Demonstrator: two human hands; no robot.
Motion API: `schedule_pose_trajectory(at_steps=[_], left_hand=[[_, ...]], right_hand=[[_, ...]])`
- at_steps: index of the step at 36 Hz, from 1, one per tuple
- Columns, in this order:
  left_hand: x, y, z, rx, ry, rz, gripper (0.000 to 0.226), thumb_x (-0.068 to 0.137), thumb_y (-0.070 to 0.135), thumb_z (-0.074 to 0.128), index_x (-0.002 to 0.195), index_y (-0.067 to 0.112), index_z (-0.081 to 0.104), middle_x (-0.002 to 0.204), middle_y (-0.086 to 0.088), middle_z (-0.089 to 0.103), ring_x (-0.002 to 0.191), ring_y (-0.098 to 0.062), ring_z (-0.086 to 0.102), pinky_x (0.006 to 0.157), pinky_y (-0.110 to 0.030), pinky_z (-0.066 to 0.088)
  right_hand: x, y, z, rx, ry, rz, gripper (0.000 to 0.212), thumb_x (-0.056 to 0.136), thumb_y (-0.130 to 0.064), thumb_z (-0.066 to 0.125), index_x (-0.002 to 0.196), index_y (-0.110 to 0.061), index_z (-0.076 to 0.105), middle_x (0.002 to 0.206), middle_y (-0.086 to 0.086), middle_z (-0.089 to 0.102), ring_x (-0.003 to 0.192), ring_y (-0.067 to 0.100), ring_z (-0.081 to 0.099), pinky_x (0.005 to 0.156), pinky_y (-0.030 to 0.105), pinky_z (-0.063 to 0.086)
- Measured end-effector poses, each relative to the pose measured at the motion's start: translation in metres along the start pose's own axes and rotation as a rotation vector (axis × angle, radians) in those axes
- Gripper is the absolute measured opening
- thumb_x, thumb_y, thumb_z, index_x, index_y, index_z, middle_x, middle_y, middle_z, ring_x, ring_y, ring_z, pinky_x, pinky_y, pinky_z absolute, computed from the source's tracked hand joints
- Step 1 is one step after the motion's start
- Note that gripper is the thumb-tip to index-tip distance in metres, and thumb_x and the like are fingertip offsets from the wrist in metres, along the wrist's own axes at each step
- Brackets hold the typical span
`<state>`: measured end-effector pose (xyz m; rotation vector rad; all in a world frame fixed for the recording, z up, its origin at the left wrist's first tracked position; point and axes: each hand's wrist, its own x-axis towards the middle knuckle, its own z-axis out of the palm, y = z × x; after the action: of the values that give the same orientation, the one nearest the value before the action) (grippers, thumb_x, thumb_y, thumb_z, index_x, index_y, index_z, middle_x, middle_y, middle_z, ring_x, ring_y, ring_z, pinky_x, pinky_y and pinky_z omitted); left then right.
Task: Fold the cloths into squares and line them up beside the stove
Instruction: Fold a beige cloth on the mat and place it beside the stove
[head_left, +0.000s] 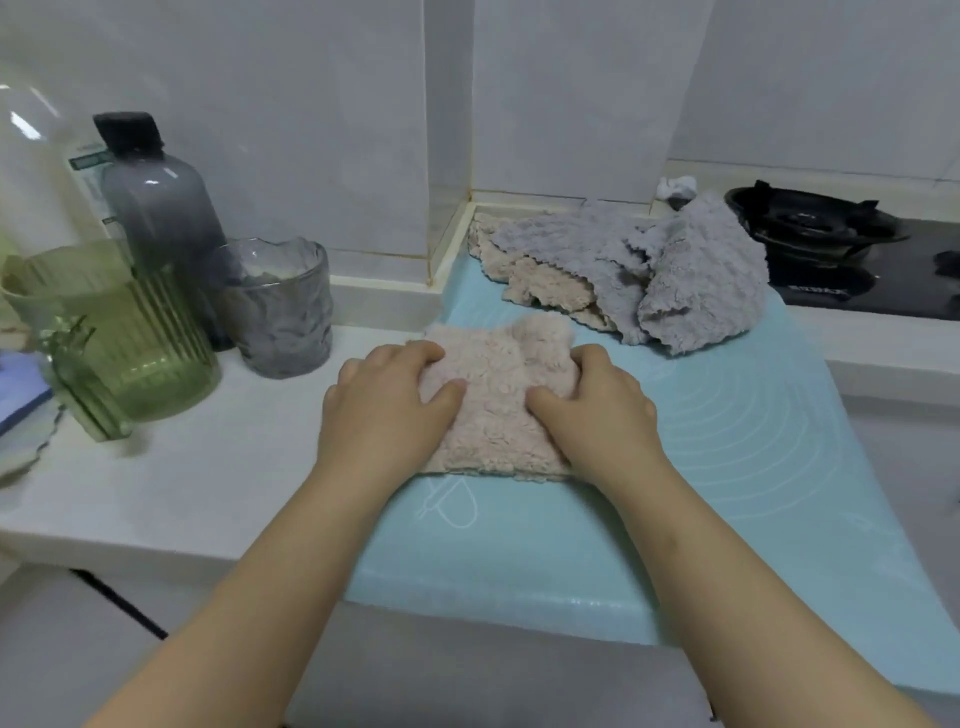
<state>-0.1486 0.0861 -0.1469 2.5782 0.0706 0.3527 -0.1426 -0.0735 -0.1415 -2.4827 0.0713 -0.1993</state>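
the white counter (208, 483) carries a pale blue mat (753, 467), which runs from the wall corner to the near edge. the black stove (831, 249) sits at the mat's far right. at the back of the mat a grey cloth (691, 275) lies crumpled over a second pink cloth (545, 286), both unfolded, with the grey one just beside the stove.

the folded pink cloth (493, 410) lies on the left middle of the mat, between the hands. it looks roughly square already, though its far edge humps up in two soft lumps (the pile is thick and springy). the left hand (384, 410) holds its left side and the right hand (592, 410) its right side. on each hand the fingers curl down over the cloth's outer edge and the thumb presses on top, so both are gripping it.

the step looks like squaring and flattening this fold. to do it well, i would draw the two sides gently apart to take out the humps, check that the scalloped near edge lines up layer on layer, then press flat with open palms from the middle outward. lift it by both sides together, or the fold is likely to spring open. its place in the row beside the stove will probably need the heap moved first.
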Motion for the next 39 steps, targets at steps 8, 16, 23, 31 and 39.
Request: schedule_pose_trajectory(at_steps=[8, 16, 23, 31, 39], left_hand=[[-0.003, -0.001, 0.004, -0.115, -0.031, -0.072, 0.043, 0.084, 0.049, 0.052, 0.123, 0.030, 0.053, 0.129, 0.007, 0.051, 0.118, -0.023, 0.040, 0.101, -0.036, 0.032], [0.000, 0.013, -0.019, -0.298, -0.164, -0.172, 0.064, 0.067, 0.050, 0.051, 0.122, 0.019, 0.054, 0.120, 0.004, 0.058, 0.115, -0.024, 0.050, 0.099, -0.042, 0.039], [0.036, 0.052, -0.045, -0.805, -0.391, -0.315, 0.068, 0.084, 0.023, 0.067, 0.139, 0.032, 0.028, 0.131, 0.013, 0.036, 0.115, -0.006, 0.039, 0.087, -0.023, 0.041], [0.067, 0.113, -0.052, -1.196, -0.700, -0.502, 0.072, 0.079, 0.033, 0.064, 0.137, 0.049, 0.023, 0.138, 0.010, 0.042, 0.110, -0.015, 0.054, 0.086, -0.034, 0.049], [0.068, 0.201, 0.003, -1.134, -0.860, -0.291, 0.051, 0.088, 0.017, 0.060, 0.127, 0.045, 0.042, 0.122, 0.016, 0.049, 0.111, -0.015, 0.056, 0.095, -0.039, 0.047]], right_hand=[[-0.009, 0.002, 0.005, 0.410, 0.007, 0.024, 0.048, 0.081, -0.026, 0.062, 0.120, -0.041, 0.039, 0.092, -0.004, 0.060, 0.090, 0.023, 0.059, 0.085, 0.045, 0.048], [-0.007, -0.015, -0.028, 0.930, -0.236, 0.385, 0.021, 0.081, 0.001, 0.065, 0.095, -0.013, 0.063, 0.092, 0.010, 0.070, 0.076, 0.020, 0.068, 0.066, 0.032, 0.056], [0.018, -0.032, -0.082, 1.266, -0.464, 0.535, 0.019, 0.076, 0.002, 0.059, 0.094, -0.002, 0.064, 0.084, 0.014, 0.072, 0.073, 0.025, 0.070, 0.065, 0.037, 0.058], [0.032, -0.013, -0.146, 1.497, -0.323, 0.584, 0.040, 0.073, -0.015, 0.062, 0.112, -0.008, 0.061, 0.111, 0.016, 0.068, 0.097, 0.027, 0.068, 0.080, 0.039, 0.056], [0.010, 0.064, -0.206, 1.364, -0.031, 0.722, 0.017, 0.092, -0.021, 0.051, 0.106, -0.020, 0.061, 0.092, 0.004, 0.074, 0.081, 0.022, 0.070, 0.066, 0.036, 0.057]])
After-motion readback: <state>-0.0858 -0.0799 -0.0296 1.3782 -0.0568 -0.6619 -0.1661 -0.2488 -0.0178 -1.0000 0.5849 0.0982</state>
